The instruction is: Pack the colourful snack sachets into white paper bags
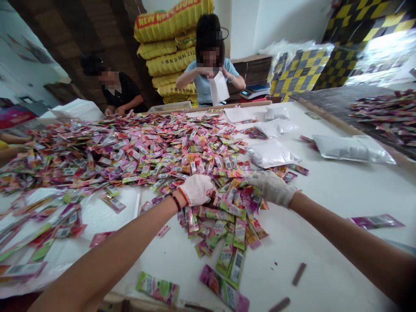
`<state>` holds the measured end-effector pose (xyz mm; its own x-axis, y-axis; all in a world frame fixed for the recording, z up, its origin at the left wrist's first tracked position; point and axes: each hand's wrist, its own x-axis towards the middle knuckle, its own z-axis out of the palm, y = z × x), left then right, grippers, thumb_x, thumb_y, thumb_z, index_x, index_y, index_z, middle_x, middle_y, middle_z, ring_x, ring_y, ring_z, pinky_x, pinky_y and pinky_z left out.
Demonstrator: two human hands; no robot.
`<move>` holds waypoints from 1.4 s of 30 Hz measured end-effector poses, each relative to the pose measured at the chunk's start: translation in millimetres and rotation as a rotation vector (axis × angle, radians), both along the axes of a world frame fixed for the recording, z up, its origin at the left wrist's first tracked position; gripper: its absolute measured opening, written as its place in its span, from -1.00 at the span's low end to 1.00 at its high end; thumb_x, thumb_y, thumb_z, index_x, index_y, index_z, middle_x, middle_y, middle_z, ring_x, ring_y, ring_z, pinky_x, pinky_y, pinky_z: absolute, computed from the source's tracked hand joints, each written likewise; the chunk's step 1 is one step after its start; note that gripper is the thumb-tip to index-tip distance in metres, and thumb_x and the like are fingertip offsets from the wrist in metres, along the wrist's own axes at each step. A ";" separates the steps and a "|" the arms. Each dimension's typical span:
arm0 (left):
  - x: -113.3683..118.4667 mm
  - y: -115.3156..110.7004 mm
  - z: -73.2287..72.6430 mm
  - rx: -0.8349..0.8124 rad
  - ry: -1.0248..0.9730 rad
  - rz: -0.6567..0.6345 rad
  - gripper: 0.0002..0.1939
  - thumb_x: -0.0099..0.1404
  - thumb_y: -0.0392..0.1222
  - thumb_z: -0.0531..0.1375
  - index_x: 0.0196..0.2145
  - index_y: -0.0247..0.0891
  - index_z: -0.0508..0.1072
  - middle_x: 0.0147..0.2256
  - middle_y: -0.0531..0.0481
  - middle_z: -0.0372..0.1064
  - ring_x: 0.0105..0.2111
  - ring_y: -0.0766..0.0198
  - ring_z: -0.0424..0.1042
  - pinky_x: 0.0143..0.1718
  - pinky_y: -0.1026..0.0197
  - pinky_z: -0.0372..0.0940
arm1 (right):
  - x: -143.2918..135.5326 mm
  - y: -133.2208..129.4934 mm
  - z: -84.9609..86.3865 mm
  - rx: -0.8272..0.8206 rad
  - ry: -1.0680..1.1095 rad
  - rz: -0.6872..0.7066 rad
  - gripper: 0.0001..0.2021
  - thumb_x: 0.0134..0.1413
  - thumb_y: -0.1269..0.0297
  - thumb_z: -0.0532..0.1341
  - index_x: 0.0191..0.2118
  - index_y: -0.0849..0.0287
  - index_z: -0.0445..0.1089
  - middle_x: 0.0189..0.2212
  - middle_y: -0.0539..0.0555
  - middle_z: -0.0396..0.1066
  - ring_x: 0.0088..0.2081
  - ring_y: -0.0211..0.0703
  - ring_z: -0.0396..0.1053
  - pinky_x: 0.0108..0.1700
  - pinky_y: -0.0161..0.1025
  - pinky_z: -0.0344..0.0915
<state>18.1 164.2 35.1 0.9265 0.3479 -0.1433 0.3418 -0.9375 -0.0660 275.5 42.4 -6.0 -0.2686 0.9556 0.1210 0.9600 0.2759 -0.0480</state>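
Both my hands wear pale gloves and rest at the near edge of a big heap of small colorful packets [130, 151]. My left hand [196, 190] has its fingers curled down at the packets; its fingertips are hidden, so what it holds cannot be made out. My right hand [272, 187] lies against the right side of the same packets, its fingertips hidden among them. Between and below the hands spreads a smaller cluster of green, pink and purple packets [222, 216]. Single packets [157, 288] lie near the table's front edge.
White filled bags [273, 152] lie beyond my right hand, and another [352, 148] farther right. Across the white table [318, 199], a person [208, 82] holds a white bag; a second person [120, 93] bends at the back left. A wooden edge [344, 123] borders the right side.
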 end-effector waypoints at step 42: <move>76.4 -32.4 -38.3 -0.305 -0.214 0.641 -0.67 0.06 -0.11 0.14 -0.24 -0.34 0.44 -0.22 -0.26 0.45 -0.20 0.07 0.44 -0.26 0.21 0.29 | -68.5 -61.2 -14.9 -0.358 0.178 -0.538 -0.87 -0.09 0.29 0.15 -0.50 0.20 0.40 -0.59 0.17 0.45 -0.60 -0.17 0.36 -0.61 -0.32 0.12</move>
